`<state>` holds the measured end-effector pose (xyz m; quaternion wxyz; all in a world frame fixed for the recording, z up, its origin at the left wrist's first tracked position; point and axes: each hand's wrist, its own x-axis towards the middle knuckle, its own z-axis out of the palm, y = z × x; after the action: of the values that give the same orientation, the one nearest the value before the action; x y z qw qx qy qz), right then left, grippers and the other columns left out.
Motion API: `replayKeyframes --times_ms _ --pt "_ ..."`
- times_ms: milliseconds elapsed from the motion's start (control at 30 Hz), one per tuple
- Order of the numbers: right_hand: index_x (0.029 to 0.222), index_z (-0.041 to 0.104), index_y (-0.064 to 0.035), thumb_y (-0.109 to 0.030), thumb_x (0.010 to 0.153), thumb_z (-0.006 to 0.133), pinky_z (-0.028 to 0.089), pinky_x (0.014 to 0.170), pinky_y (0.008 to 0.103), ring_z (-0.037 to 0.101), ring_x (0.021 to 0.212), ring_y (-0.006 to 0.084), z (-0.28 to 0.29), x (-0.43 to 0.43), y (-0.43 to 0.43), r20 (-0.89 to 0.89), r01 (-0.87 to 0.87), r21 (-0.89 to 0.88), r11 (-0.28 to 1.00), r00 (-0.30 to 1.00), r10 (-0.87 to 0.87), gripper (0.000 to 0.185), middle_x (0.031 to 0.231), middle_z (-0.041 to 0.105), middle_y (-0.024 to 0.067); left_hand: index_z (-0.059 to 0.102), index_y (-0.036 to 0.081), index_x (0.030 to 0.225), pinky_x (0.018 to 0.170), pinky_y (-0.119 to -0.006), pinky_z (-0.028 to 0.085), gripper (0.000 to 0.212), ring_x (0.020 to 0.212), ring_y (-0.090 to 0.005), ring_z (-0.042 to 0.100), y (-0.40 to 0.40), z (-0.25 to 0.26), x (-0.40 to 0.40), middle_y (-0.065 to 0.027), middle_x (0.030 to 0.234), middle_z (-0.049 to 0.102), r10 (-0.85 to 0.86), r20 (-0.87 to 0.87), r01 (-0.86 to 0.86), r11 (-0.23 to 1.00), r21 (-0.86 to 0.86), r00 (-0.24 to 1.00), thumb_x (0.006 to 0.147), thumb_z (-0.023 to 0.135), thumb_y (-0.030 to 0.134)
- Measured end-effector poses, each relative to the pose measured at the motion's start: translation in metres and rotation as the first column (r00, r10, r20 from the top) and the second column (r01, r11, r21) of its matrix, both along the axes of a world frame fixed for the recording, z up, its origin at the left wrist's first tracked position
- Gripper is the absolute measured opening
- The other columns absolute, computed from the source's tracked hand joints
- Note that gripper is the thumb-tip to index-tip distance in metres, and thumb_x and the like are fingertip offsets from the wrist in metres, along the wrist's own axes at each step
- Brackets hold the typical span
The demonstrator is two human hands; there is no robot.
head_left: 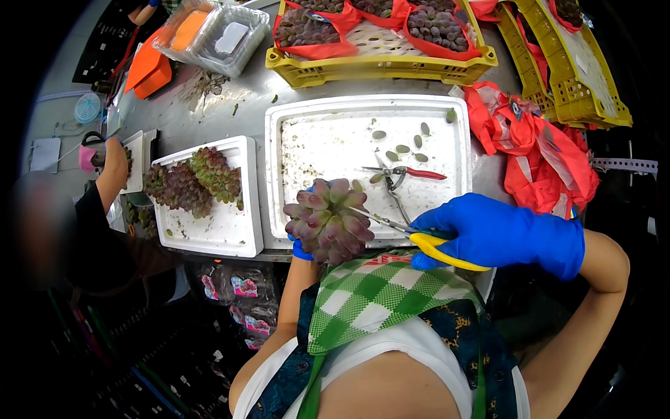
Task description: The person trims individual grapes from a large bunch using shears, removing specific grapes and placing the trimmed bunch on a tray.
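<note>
A bunch of purple-green grapes is held up above the near edge of a white foam tray. My left hand, in a blue glove, supports it from beneath and is mostly hidden by the fruit. In my blue-gloved right hand are snips with yellow handles, whose blade tips reach the right side of the bunch. Pruning shears with a red handle lie in the tray. Several loose grapes are scattered near them.
Left of me, another foam tray holds grape bunches. A yellow crate of red-wrapped grapes stands behind. Crumpled red wrapping lies right; clear plastic boxes sit back left. A co-worker's arm reaches in at far left.
</note>
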<state>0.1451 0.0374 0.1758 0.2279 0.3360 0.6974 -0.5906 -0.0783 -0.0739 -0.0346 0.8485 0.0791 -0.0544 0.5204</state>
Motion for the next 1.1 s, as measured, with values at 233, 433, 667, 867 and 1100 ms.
replayKeyframes --times_ms 233,433,667,867,1100 --pt "0.103 0.057 -0.0041 -0.038 0.078 0.062 0.042 0.061 0.0247 0.049 0.064 0.0089 -0.009 -0.007 0.005 0.114 -0.034 -0.219 0.975 0.992 0.06 0.042 0.072 0.056 0.0027 0.045 0.014 0.11 0.085 -0.032 0.038 0.033 0.104 -0.0188 0.044 -0.002 0.006 -0.008 -0.0006 0.117 0.046 0.0 -0.519 -0.015 1.0 -0.025 0.854 0.084 0.042 0.035" --pt "0.099 0.059 -0.0039 -0.045 0.08 0.056 0.042 0.054 0.0232 0.049 0.059 0.0078 -0.009 -0.008 0.014 0.141 -0.033 -0.354 0.935 0.986 0.088 0.045 0.068 0.055 0.0012 0.041 0.012 0.116 0.085 -0.037 0.04 0.04 0.106 -0.0245 0.044 -0.001 -0.009 -0.001 -0.0054 0.126 0.039 -0.168 0.155 0.175 0.984 -0.034 0.973 0.085 0.039 0.037" --pt "0.078 0.061 0.0 -0.06 0.077 0.049 0.043 0.057 0.0311 0.054 0.061 0.0178 -0.02 -0.006 0.029 -0.067 -0.29 -0.206 0.934 0.957 0.282 0.061 0.064 0.058 0.0088 0.036 0.009 0.123 0.08 -0.041 0.045 0.046 0.103 -0.0375 0.045 -0.001 -0.013 -0.004 -0.0145 0.128 0.035 -0.314 0.067 0.321 0.922 -0.216 0.947 0.087 0.032 0.039" --pt "0.097 0.061 -0.0032 -0.049 0.078 0.057 0.042 0.055 0.025 0.051 0.06 0.009 -0.014 -0.01 0.024 0.072 -0.183 -0.188 0.965 0.977 0.199 0.049 0.068 0.059 0.0065 0.035 0.005 0.123 0.079 -0.042 0.046 0.05 0.102 -0.0379 0.045 0.0 -0.034 -0.012 -0.0173 0.126 0.035 -0.259 -0.039 0.252 0.959 -0.13 0.965 0.086 0.037 0.039" --pt "0.089 0.061 -0.0003 -0.044 0.073 0.064 0.04 0.054 0.0311 0.049 0.056 0.0168 -0.021 0.003 0.012 -0.001 0.064 0.122 0.991 0.998 -0.064 0.046 0.063 0.054 0.0133 0.036 0.007 0.121 0.08 -0.04 0.045 0.053 0.1 -0.0281 0.047 -0.02 -0.007 0.005 -0.0146 0.114 0.045 0.12 -0.905 -0.556 0.819 -0.143 0.408 0.081 0.045 0.041"
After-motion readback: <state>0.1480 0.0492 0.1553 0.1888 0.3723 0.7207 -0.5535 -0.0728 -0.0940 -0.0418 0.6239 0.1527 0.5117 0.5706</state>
